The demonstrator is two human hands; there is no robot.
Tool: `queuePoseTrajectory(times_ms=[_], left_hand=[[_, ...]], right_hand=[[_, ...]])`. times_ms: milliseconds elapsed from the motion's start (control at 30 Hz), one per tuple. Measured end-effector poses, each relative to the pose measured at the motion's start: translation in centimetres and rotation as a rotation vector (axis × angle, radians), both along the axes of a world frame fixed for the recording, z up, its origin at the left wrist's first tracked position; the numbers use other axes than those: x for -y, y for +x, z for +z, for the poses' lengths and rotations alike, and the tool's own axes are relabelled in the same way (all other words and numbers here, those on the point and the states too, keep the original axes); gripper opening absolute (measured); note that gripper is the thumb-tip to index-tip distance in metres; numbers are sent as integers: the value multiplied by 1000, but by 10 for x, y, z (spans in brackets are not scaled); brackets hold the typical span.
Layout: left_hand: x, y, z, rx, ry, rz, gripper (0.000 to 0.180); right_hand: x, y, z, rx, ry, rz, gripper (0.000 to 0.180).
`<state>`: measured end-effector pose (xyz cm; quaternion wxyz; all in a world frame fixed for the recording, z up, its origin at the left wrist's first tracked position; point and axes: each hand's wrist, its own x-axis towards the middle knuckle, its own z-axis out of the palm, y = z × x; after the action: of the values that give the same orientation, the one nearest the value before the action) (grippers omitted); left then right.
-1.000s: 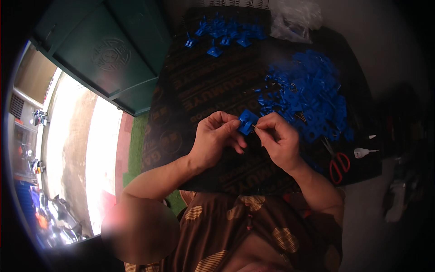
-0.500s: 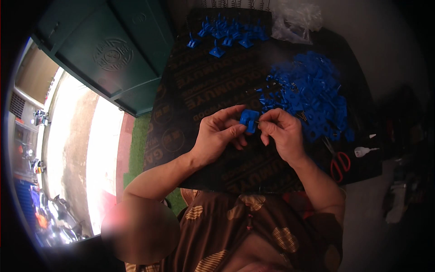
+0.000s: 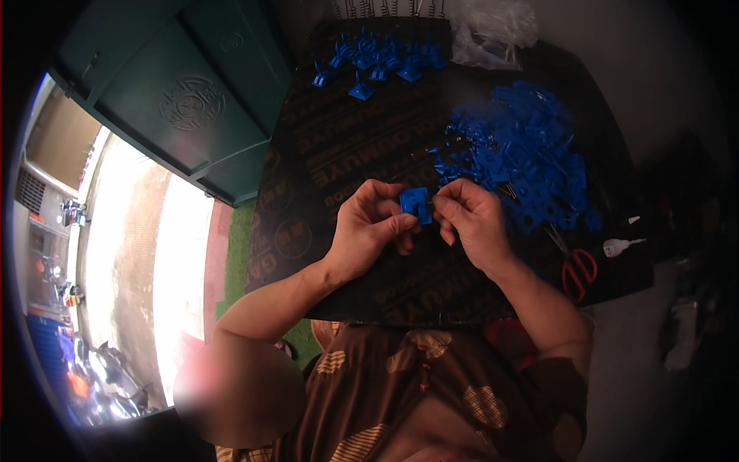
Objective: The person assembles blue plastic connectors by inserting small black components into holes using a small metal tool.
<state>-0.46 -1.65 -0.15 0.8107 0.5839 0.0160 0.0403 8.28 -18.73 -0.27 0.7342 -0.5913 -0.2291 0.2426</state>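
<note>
Between the thumb and fingers of my left hand [image 3: 366,221] is a small square blue plastic piece [image 3: 414,199], held over the middle of the dark table. My right hand [image 3: 473,222] is closed in a pinch at the piece's right side. A thin pin-like part shows faintly at those fingertips; its exact kind is too small to make out. Just beyond my right hand lies a large heap of loose blue plastic parts [image 3: 531,146], with a few thin metal pins [image 3: 508,190] at its near edge.
Several blue pieces with upright stems [image 3: 381,58] stand at the table's [image 3: 323,177] far left. A clear plastic bag [image 3: 493,35] lies at the back. Red-handled scissors [image 3: 579,271] and a small white bottle [image 3: 617,247] are at the right. A green door [image 3: 185,92] stands left.
Both hands have shifted slightly left with the blue piece, which is turned a little. The right fingertips stay at its right side. The whole view has moved slightly too.
</note>
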Motion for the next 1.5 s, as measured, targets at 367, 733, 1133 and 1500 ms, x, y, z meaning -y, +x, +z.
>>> queuePoseTrajectory(times_ms=[367,733,1133,1500], left_hand=[[5,-3,-8,23,172,73,35],[10,-7,-6,100,298,155,37],[11,-13,-12,333,651,304,43],[10,-12,-8,353,536,265,49]], right_hand=[[-3,-3,-4,175,-135,-91,9],[1,-2,-1,368,-168,-87,12],[1,-11,1,456,-111,-132,5],[2,-7,1,732,-68,-172,4]])
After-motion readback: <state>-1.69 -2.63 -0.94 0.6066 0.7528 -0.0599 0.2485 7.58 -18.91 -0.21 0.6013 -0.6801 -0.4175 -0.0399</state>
